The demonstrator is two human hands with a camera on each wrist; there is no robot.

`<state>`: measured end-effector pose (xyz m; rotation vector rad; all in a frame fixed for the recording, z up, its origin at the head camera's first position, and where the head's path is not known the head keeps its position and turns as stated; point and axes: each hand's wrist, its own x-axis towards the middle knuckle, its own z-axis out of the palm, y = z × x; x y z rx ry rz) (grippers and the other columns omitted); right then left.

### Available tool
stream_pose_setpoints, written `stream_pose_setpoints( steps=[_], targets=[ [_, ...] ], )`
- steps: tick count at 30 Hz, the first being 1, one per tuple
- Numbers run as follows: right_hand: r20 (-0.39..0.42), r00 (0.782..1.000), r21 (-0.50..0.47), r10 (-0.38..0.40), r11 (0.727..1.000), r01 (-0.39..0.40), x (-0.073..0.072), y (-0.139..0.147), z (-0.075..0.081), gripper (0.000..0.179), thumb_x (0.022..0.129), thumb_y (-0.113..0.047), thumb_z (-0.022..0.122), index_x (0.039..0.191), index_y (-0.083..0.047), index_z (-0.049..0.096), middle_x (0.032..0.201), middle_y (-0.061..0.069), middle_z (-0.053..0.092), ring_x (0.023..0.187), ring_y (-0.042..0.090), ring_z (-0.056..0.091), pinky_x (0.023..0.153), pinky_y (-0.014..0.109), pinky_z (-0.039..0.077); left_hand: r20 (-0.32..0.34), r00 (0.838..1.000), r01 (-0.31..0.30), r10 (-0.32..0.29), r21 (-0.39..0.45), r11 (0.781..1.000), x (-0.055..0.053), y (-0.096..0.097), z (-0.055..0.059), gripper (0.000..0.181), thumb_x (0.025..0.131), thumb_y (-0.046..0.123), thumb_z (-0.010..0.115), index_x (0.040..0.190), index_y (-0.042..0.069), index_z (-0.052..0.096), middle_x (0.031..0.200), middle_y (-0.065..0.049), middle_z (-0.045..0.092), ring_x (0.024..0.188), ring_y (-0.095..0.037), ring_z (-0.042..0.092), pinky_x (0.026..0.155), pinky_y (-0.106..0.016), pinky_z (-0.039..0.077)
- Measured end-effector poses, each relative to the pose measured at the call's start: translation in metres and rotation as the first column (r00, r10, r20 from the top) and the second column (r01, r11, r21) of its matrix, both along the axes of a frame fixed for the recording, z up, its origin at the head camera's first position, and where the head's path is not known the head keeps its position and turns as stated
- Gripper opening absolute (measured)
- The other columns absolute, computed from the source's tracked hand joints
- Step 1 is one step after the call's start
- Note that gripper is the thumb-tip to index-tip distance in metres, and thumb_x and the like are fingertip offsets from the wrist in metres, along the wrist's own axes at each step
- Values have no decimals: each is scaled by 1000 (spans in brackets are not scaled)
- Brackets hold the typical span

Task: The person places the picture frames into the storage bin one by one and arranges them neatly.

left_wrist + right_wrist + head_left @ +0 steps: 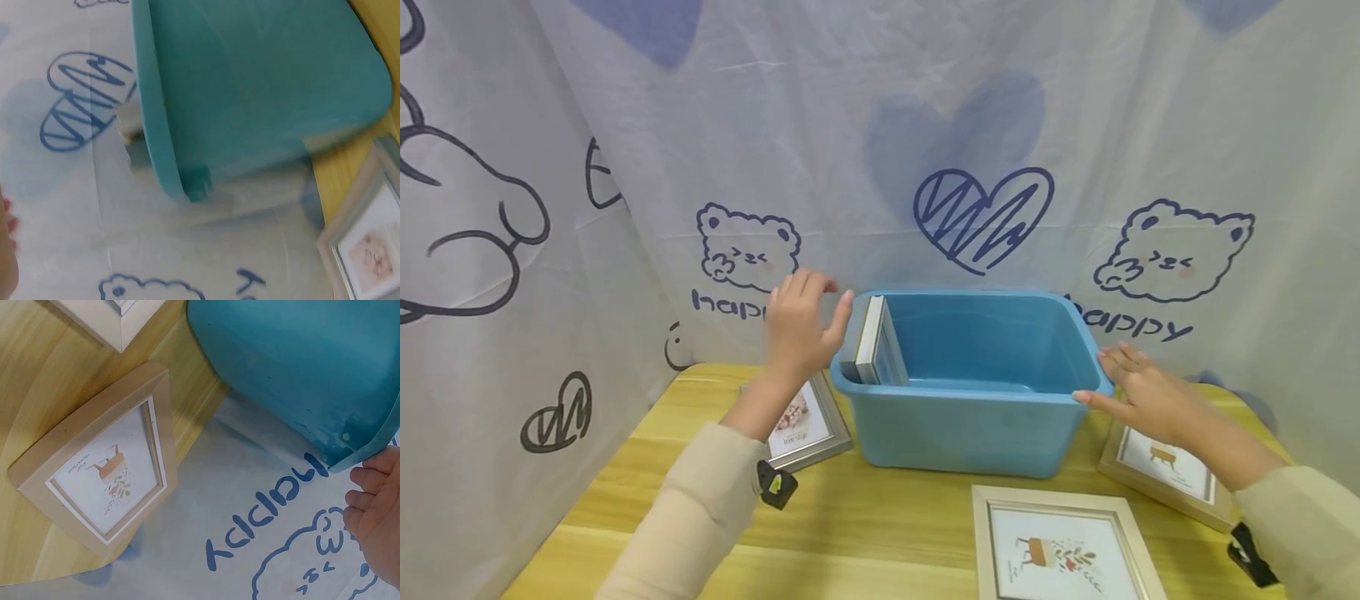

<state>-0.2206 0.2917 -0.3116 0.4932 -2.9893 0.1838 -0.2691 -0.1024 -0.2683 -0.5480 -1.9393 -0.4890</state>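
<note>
A blue plastic bin (958, 429) stands on the table. At its left end, picture frames (870, 337) stand on edge side by side. My left hand (801, 321) is raised at the bin's left side, thumb near the rim and fingers loosely bent, holding nothing. In the left wrist view only an edge of that hand (6, 250) shows, apart from the bin. My right hand (1150, 396) rests against the right end of the rim, its thumb at the front corner and fingers extended. The right wrist view shows its fingertips (369, 481) right at the rim.
On the wooden table (850, 533), a silver-grey picture frame (835, 417) lies left of the bin, partly behind my left arm. A cream frame (1063, 546) lies in front, and a light-brown frame (1165, 467) lies under my right forearm. A printed curtain (850, 150) hangs behind.
</note>
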Motion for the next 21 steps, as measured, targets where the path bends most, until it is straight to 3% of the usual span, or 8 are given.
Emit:
stream_pose_setpoints(
  steps=[3,6,11,21],
  targets=[
    [-1,1000,1,1,1000,-1,0,1,-1,84,90,-56,45,135,14,34,141,38,27,129,55,25,98,69,27,-68,995,70,-71,-13,997,-2,-10,-2,28,83,26,56,90,-1,61,90,-17,63,83,-33,56,70,-44,44],
    [1,1000,6,-1,1000,1,0,1,-1,84,90,-57,44,135,14,34,141,37,27,130,55,25,99,69,26,-82,993,80,-82,-23,997,-3,-22,-9,34,82,28,54,96,-2,61,98,-19,62,91,-35,56,75,-47,44],
    [1,1000,17,-4,1000,4,-1,0,0,86,90,-58,44,136,14,34,142,37,27,130,55,24,99,69,26,-31,998,58,-58,-12,998,-4,-42,-26,41,82,29,52,107,-3,57,114,-23,57,102,-39,53,83,-53,44],
    [2,1000,17,-6,1000,6,0,2,0,85,90,-58,44,136,13,34,142,37,26,130,55,25,98,69,27,90,996,-6,11,-53,999,-4,-71,-73,57,84,34,51,127,-4,47,135,-28,43,115,-44,46,92,-57,40]
  ],
)
